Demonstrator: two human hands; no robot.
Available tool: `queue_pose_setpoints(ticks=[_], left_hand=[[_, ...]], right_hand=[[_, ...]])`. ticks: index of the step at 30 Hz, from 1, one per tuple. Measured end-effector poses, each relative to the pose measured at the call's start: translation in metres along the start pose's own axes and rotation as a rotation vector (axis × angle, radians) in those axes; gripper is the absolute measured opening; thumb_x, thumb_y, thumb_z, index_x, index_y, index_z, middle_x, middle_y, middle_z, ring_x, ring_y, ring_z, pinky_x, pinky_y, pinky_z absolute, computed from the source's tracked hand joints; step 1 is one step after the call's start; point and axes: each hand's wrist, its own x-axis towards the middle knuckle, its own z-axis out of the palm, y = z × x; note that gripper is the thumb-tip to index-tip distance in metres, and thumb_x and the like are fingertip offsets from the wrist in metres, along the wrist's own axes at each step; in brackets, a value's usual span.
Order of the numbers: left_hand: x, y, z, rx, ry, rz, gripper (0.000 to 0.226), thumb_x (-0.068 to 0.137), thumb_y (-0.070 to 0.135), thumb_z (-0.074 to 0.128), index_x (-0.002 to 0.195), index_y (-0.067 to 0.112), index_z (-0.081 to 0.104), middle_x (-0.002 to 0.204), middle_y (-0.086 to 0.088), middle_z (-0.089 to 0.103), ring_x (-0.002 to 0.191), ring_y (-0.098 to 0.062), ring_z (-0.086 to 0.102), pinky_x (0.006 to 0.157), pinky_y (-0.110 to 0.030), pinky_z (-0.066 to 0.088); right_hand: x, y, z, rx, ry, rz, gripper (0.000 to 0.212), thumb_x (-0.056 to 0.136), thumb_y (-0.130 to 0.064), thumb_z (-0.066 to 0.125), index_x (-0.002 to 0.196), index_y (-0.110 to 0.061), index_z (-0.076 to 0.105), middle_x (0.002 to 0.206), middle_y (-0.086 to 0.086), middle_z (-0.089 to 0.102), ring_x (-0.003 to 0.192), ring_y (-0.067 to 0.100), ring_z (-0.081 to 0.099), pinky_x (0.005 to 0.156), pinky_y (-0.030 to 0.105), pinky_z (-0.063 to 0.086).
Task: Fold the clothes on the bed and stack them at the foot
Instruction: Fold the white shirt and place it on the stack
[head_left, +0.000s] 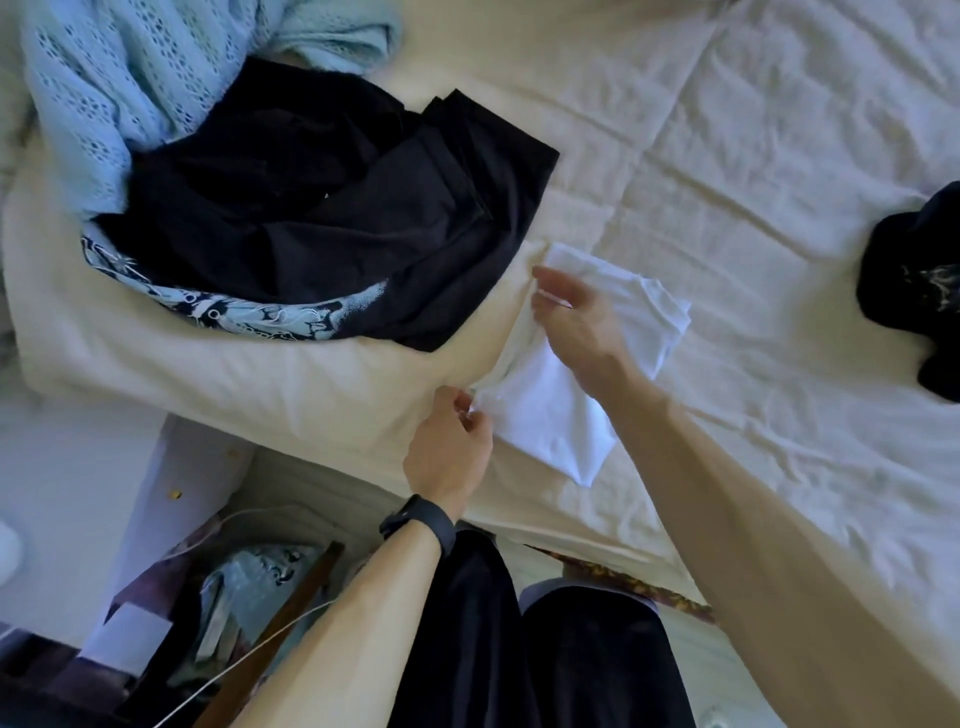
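A small white garment (550, 410) lies partly folded near the bed's (753, 156) near edge. My left hand (449, 449) pinches its near left corner with thumb and fingers. My right hand (571, 317) reaches across the cloth and pinches its far left edge, fingers pointing left. A heap of black clothes (332, 208), one with a light blue print along its hem, sits on the bed at the left. A light blue knitted piece (114, 88) lies behind that heap.
Another black garment (919, 291) lies at the right edge of the view. Beside the bed, bottom left, are a cluttered floor, a white cable (260, 649) and a wooden stick (291, 608). My dark-clad legs stand against the bed's edge.
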Motion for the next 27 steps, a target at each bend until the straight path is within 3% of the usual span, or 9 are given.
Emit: queue_pose_setpoints(ticks=[2, 4, 7, 9, 11, 15, 19, 24, 27], left_hand=[[-0.001, 0.000, -0.002, 0.033, 0.020, 0.031, 0.018, 0.094, 0.035, 0.055, 0.109, 0.028, 0.048, 0.101, 0.007, 0.061, 0.086, -0.025, 0.059, 0.065, -0.034, 0.041], [-0.003, 0.000, -0.002, 0.054, 0.066, 0.110, 0.025, 0.092, 0.030, 0.058, 0.113, 0.021, 0.050, 0.111, 0.000, 0.055, 0.092, -0.029, 0.058, 0.065, -0.035, 0.041], [-0.001, 0.003, -0.003, 0.049, 0.065, 0.171, 0.031, 0.092, 0.029, 0.056, 0.120, 0.019, 0.050, 0.116, -0.004, 0.052, 0.096, -0.028, 0.056, 0.071, -0.035, 0.045], [0.003, 0.003, -0.005, 0.053, 0.033, 0.184, 0.033, 0.095, 0.039, 0.055, 0.119, 0.018, 0.052, 0.114, -0.002, 0.055, 0.098, -0.024, 0.057, 0.075, -0.034, 0.045], [0.008, 0.003, -0.007, 0.133, 0.010, 0.234, 0.039, 0.095, 0.050, 0.056, 0.116, 0.018, 0.052, 0.108, 0.003, 0.057, 0.095, -0.020, 0.056, 0.073, -0.034, 0.044], [0.013, 0.002, -0.008, 0.144, -0.072, 0.225, 0.029, 0.097, 0.050, 0.056, 0.096, 0.021, 0.055, 0.085, 0.010, 0.060, 0.077, -0.015, 0.057, 0.061, -0.027, 0.039], [-0.001, 0.002, 0.002, 0.064, -0.103, 0.142, 0.029, 0.098, 0.046, 0.057, 0.079, 0.024, 0.056, 0.073, 0.013, 0.061, 0.067, 0.002, 0.054, 0.052, -0.010, 0.038], [-0.053, 0.002, 0.053, 0.068, -0.450, 0.026, 0.034, 0.091, 0.042, 0.066, 0.074, 0.012, 0.067, 0.074, -0.006, 0.073, 0.078, -0.026, 0.070, 0.075, -0.043, 0.056], [-0.079, 0.017, 0.079, 0.193, -0.634, 0.003, 0.025, 0.087, 0.048, 0.068, 0.083, 0.024, 0.063, 0.088, 0.000, 0.072, 0.088, -0.024, 0.069, 0.081, -0.042, 0.057]], right_hand=[[-0.012, 0.018, -0.009, 0.180, 0.071, 0.010, 0.032, 0.095, -0.003, 0.061, 0.116, -0.026, 0.070, 0.112, -0.011, 0.072, 0.107, 0.009, 0.069, 0.092, 0.020, 0.053], [-0.030, 0.038, -0.021, 0.358, 0.258, 0.049, 0.028, 0.090, 0.000, 0.060, 0.101, -0.024, 0.071, 0.101, -0.002, 0.075, 0.093, 0.014, 0.075, 0.079, 0.025, 0.056], [-0.063, 0.076, -0.033, 0.258, 0.551, 0.189, 0.017, 0.084, -0.019, 0.068, 0.098, -0.028, 0.063, 0.098, 0.001, 0.071, 0.082, 0.015, 0.070, 0.068, 0.021, 0.050], [-0.086, 0.106, -0.034, 0.160, 0.532, 0.304, 0.034, 0.079, -0.036, 0.074, 0.105, -0.026, 0.055, 0.103, -0.002, 0.065, 0.087, 0.014, 0.065, 0.072, 0.024, 0.051], [-0.100, 0.131, -0.030, 0.200, 0.321, 0.404, 0.051, 0.075, -0.047, 0.077, 0.114, -0.020, 0.057, 0.107, -0.001, 0.067, 0.093, 0.016, 0.066, 0.080, 0.035, 0.056], [-0.111, 0.157, -0.016, 0.477, 0.110, 0.428, 0.038, 0.082, -0.034, 0.080, 0.115, -0.021, 0.068, 0.111, -0.002, 0.076, 0.096, 0.015, 0.075, 0.073, 0.028, 0.058], [-0.115, 0.167, -0.020, 0.639, 0.245, 0.346, 0.023, 0.086, -0.024, 0.075, 0.107, -0.014, 0.072, 0.102, -0.002, 0.079, 0.096, 0.018, 0.075, 0.072, 0.023, 0.058], [-0.127, 0.179, -0.079, 0.740, 0.556, 0.315, 0.011, 0.088, -0.010, 0.072, 0.097, -0.013, 0.067, 0.095, 0.004, 0.074, 0.087, 0.020, 0.074, 0.070, 0.032, 0.062], [-0.137, 0.196, -0.126, 0.658, 0.661, 0.313, 0.012, 0.084, -0.010, 0.072, 0.091, -0.019, 0.068, 0.087, -0.001, 0.072, 0.082, 0.016, 0.069, 0.072, 0.035, 0.062]])
